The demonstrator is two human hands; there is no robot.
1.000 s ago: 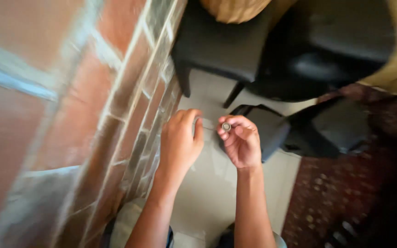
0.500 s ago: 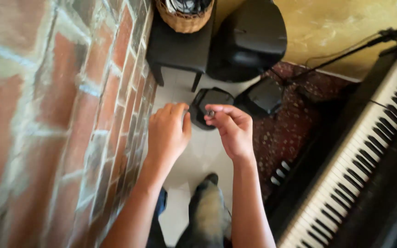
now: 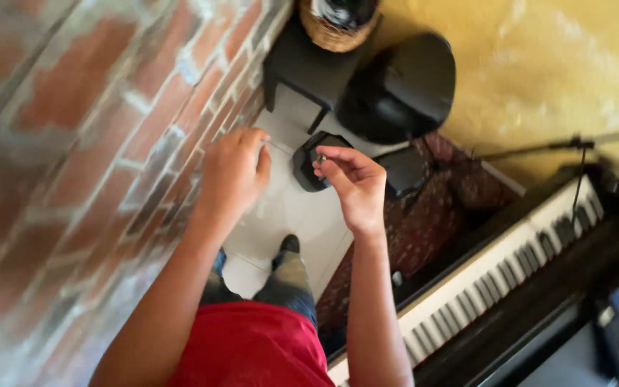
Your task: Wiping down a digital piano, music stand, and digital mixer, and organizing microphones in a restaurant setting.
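Observation:
My right hand (image 3: 352, 188) is raised in front of me with thumb and forefinger pinched on a small dark round object (image 3: 321, 158). My left hand (image 3: 234, 170) is beside it, close to the brick wall (image 3: 87, 136), its fingers curled around the end of a thin line that runs toward the right hand; the view is too blurred to tell what the line is. The hands are a few centimetres apart. Below them I see my red shirt (image 3: 252, 347) and one shoe (image 3: 289, 245) on the pale floor.
A piano keyboard (image 3: 496, 272) runs along the right, with a microphone stand (image 3: 574, 143) above it. A black stool (image 3: 309, 64) bearing a woven basket (image 3: 338, 21), a round black case (image 3: 399, 89) and a dark patterned rug (image 3: 424, 222) lie ahead.
The view has swung down and right, so the keyboard and my shirt show more. Both hands stay together, with the right still pinching the small object.

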